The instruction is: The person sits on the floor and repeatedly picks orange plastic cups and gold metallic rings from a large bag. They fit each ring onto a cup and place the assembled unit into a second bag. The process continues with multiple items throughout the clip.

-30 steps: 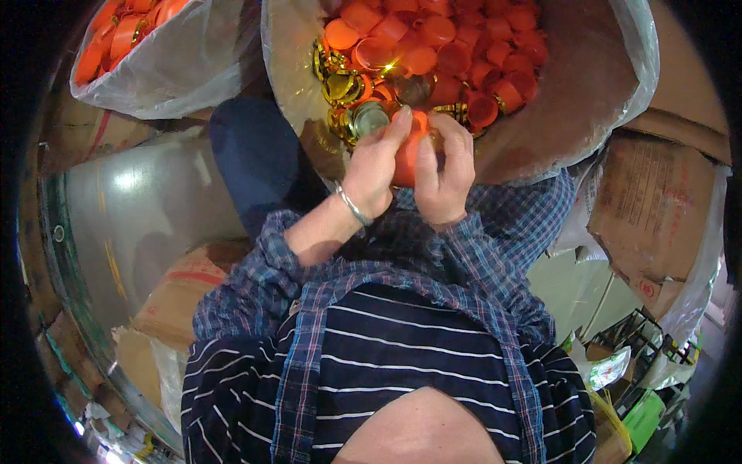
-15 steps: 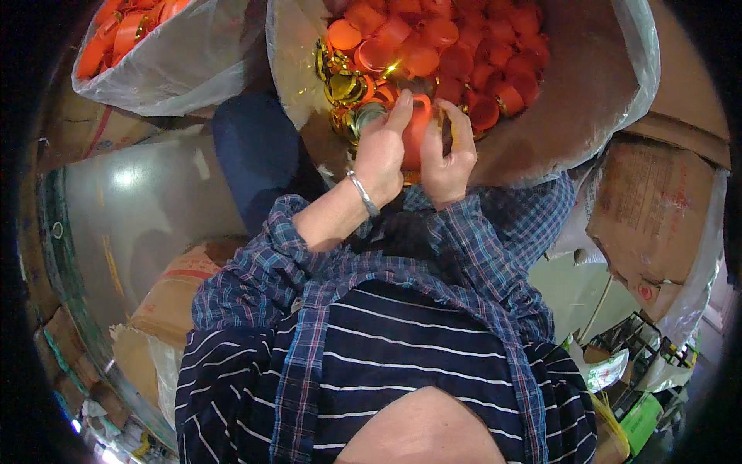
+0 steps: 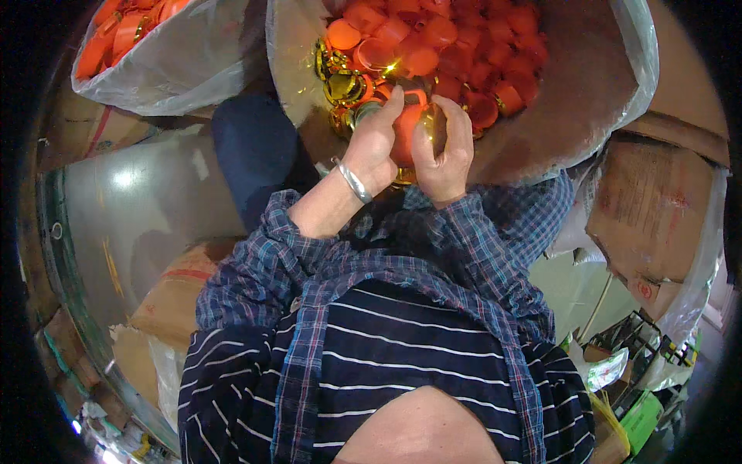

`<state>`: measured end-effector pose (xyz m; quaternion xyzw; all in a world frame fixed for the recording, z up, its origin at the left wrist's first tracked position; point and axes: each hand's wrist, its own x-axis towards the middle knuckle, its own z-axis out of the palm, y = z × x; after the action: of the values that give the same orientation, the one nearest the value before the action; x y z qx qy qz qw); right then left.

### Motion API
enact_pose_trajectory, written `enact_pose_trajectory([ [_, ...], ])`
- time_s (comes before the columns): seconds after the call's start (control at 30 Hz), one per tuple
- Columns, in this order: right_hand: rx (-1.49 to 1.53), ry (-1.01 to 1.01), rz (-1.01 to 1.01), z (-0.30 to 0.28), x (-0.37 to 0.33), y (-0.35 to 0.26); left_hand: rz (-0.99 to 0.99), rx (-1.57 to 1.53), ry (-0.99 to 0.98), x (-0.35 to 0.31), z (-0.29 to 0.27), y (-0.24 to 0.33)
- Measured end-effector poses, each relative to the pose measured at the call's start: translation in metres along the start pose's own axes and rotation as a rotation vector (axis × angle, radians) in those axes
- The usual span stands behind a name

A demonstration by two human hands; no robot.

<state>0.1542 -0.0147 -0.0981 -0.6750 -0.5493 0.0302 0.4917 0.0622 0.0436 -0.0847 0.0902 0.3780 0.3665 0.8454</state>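
Observation:
Both my hands meet at the near side of a large lined box heaped with orange plastic caps. An orange cup-shaped cap stands between them. My left hand is closed round its left side, thumb along the top. From the right, my right hand presses its thumb against the cap, fingers bent. A shiny gold band shows between that thumb and the fingers. Beside my left fingers are pale stacked rings, partly hidden; I cannot tell whether they are held. Gold rings lie among the caps just beyond.
A second plastic-lined box of orange pieces stands at the far left. My dark-trousered knee is between it and a grey metal surface. Cardboard boxes stand at the right, another at the left.
Both hands have shifted slightly, the right one turning inward with its thumb moved onto the orange cap. The gold band by the right fingers shows more. The left wrist has tilted a little.

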Motion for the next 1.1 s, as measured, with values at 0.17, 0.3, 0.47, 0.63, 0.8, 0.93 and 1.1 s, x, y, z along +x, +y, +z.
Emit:
enact_pose_trajectory([
  [0.17,0.679,-0.042,0.52,0.006,0.004,0.001,0.748,0.839,-0.062,-0.018,-0.004,-0.003],
  [0.3,0.586,0.046,0.669,0.009,0.002,-0.001,0.578,0.58,-0.125,-0.026,-0.004,-0.013],
  [0.47,0.043,-0.013,-0.025,-0.003,0.001,-0.004,-0.042,-0.033,-0.02,-0.01,0.001,0.003],
  [0.63,0.856,0.089,0.704,0.005,0.004,-0.009,0.555,0.577,-0.027,-0.024,-0.005,-0.022],
  [0.8,-0.012,-0.021,-0.162,-0.005,-0.006,-0.012,-0.119,-0.078,-0.157,-0.005,-0.038,-0.015],
  [0.93,0.044,-0.193,-0.311,-0.012,-0.029,-0.019,-0.315,-0.04,-0.223,-0.023,-0.076,0.0],
  [1.1,0.16,-0.202,-0.067,0.009,-0.039,-0.027,-0.116,0.002,-0.015,-0.036,-0.082,0.002],
])
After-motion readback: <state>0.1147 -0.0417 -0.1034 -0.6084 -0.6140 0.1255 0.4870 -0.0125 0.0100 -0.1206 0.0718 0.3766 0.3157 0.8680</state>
